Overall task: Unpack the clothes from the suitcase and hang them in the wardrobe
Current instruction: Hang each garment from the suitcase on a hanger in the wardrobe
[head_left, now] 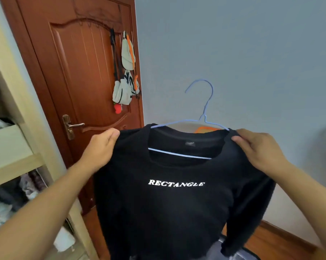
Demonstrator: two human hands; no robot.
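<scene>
Black top point(177, 199): held up in the air in front of the person, front facing the camera, white word "RECTANGLE" across the chest; it hangs between the door and the grey wall, its lower hem out of view.
Hanger point(203, 117): pale blue wire, threaded through the neck opening; the hook stands above the collar and the lower bar shows inside the neckline.
Orange piece point(205, 129): just behind the collar, partly hidden; what it is cannot be told.
Left hand point(102, 147): fingers curled, pinching the top's left shoulder.
Right hand point(255, 147): fingers curled, pinching the top's right shoulder near the collar.
Wardrobe point(14, 143): cream frame at the left edge, shelves holding blurred clothes.
Door point(79, 72): reddish-brown wood, closed, metal handle point(72, 125); light-coloured bags point(126, 76) hang on it.
Wall point(252, 53): plain grey-blue.
</scene>
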